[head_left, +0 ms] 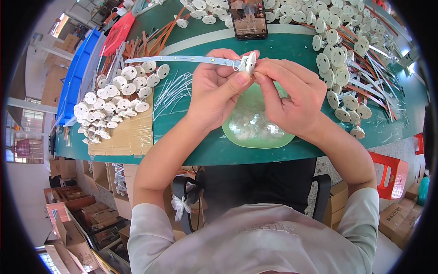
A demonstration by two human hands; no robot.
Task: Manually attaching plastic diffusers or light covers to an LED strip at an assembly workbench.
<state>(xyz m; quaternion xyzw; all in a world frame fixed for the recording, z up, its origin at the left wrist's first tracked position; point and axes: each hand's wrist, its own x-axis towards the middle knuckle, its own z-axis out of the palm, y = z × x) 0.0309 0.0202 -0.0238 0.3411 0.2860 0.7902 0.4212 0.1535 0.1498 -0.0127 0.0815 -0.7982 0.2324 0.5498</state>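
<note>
My left hand [218, 89] pinches a small white round cap [249, 63] joined to a long white light strip [180, 59] that runs out to the left. My right hand [292, 93] meets it from the right, fingertips on the same cap. Both hands hover over a pale green dish [242, 137] holding several small clear parts, near the front edge of the green table [200, 146].
A heap of white round caps [116, 98] lies on a cardboard sheet [125, 134] at the left. More caps with strips [346, 68] pile up at the right. A phone [247, 18] lies ahead. Thin white wires [171, 91] sit beside my left hand. Blue bins [75, 75] and a red stool [392, 176] flank the table.
</note>
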